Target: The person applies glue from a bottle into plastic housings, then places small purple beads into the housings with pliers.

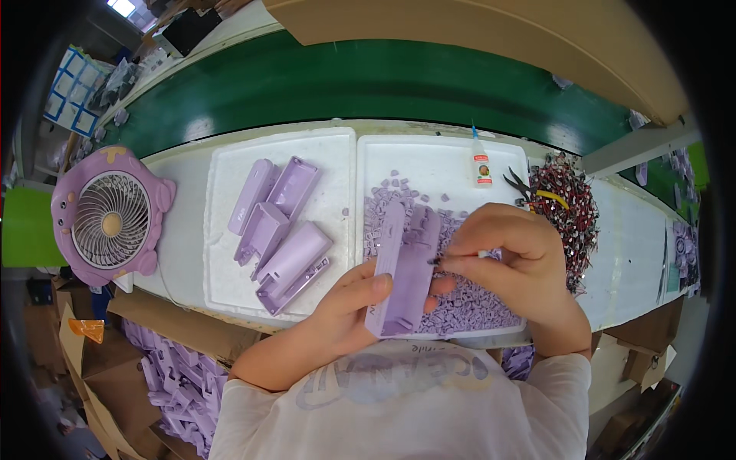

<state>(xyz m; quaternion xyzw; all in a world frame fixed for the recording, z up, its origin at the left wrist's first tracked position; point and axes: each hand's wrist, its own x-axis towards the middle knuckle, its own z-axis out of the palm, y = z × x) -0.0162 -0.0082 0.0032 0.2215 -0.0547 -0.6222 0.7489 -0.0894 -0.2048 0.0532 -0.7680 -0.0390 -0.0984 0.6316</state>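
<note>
Over the right white foam tray (452, 157), my left hand (349, 303) is closed round a long, hollow purple plastic housing (412, 287), its open side turned to the right. My right hand (517, 257) pinches a small dark part (435, 261) at the housing's right edge. A little white bit shows between its fingers; I cannot tell whether it belongs to the same part. Beneath both hands lies a heap of tiny purple plastic pieces (475, 310), partly hidden by them.
Several purple housings (297, 253) lie in the left foam tray (230, 165). A small glue bottle (481, 170), pliers (519, 185) and a pile of wired components (575, 222) are at right. A purple fan (107, 222) stands far left. Beyond runs a green belt (307, 84). Housings fill a box (176, 391).
</note>
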